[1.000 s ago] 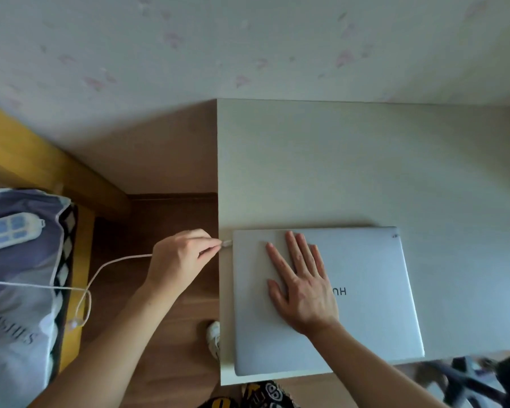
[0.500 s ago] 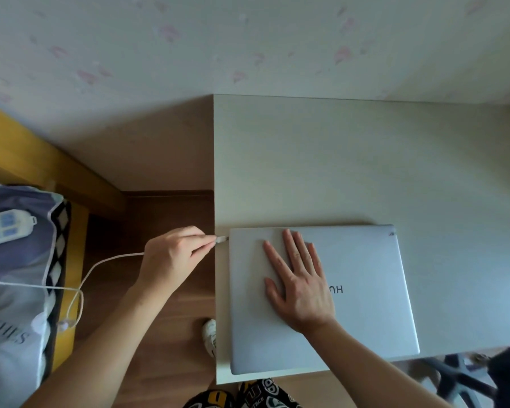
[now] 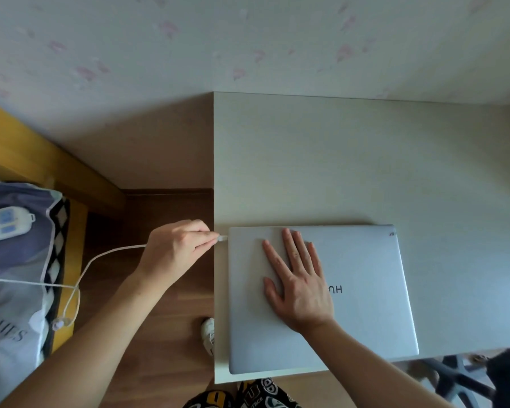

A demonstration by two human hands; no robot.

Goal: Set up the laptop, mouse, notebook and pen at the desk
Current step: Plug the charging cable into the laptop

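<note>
A closed silver laptop [image 3: 365, 275] lies at the near left corner of the pale desk [image 3: 336, 160]. My right hand [image 3: 298, 281] rests flat on its lid, fingers spread. My left hand [image 3: 177, 248] pinches the plug [image 3: 223, 238] of a white charging cable [image 3: 100, 257] right at the laptop's left edge, near its far corner. I cannot tell whether the plug is in the port. No mouse, notebook or pen is in view.
A bed with a patterned pillow [image 3: 9, 290] and a white power strip [image 3: 3, 223] lies to the left. The cable runs from there across the wooden floor [image 3: 165, 334]. A shoe [image 3: 208, 334] sits by the desk's edge; a chair base [image 3: 460, 375] is at the lower right.
My left hand has kept the plug against the laptop's left edge. The right hand has stayed flat on the lid. Only the camera has shifted slightly.
</note>
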